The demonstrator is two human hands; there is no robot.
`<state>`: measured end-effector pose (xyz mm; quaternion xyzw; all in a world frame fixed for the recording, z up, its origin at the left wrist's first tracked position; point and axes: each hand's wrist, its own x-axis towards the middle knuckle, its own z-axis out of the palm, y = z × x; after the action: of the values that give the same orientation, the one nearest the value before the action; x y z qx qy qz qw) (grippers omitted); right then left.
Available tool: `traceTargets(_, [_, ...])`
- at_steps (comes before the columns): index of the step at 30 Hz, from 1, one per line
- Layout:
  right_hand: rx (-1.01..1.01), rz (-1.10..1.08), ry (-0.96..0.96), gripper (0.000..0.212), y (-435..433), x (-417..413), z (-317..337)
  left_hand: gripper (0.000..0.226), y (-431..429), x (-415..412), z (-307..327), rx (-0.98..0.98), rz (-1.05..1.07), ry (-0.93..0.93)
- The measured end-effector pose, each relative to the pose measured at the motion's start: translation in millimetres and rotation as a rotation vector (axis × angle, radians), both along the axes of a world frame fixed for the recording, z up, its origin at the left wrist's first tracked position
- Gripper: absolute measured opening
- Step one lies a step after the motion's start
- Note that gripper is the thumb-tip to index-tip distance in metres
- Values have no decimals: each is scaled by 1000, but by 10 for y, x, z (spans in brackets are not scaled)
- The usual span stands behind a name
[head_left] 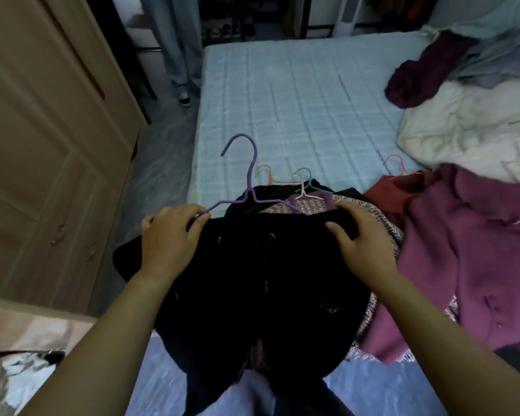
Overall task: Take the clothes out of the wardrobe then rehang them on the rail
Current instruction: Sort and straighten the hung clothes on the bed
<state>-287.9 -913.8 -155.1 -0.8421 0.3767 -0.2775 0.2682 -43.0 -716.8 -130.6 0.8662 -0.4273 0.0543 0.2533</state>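
Note:
A black hoodie (252, 289) lies at the near edge of the bed, hanging over toward me. My left hand (170, 235) grips its left shoulder together with the arm of a purple hanger (248, 181), whose hook sticks up. My right hand (360, 238) pinches the hoodie's right shoulder edge. Under the hoodie lies a pink tweed garment (312, 205). Right of it sit a magenta coat (469, 259) and a dark red garment (388, 196). Pink and green hangers (303, 181) poke out behind the hoodie.
The wardrobe (51, 145) with wooden doors stands at the left. A person's legs in jeans (180, 46) stand at the bed's far left corner. The light blue mattress (297, 100) holds a crumpled white duvet (469, 121) and a dark purple garment (424, 70) at right.

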Motion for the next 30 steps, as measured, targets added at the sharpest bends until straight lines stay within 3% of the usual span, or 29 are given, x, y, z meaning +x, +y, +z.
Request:
traceTargets(5, [83, 17, 131, 41, -679, 184, -445, 14, -652, 159, -441, 162, 28, 72])
traceTargets(12, [309, 249, 316, 53, -1751, 697, -1389, 12, -1511, 584, -1395, 392, 129, 218])
traceTargets(14, [373, 363, 418, 58, -2022, 810, -1634, 25, -1745, 572, -1628, 421, 134, 291])
traceTargets(20, [155, 401, 580, 55, -2901, 913, -2223, 41, -2557, 261, -2145, 403, -17, 413])
traceTargets(23, [148, 397, 657, 55, -3148, 833, -2402, 42, -2870, 256, -2397, 421, -82, 441])
traceTargets(30, [174, 330, 526, 37, -3007, 586, -2471, 48, -3017, 175, -2630, 592, -125, 394])
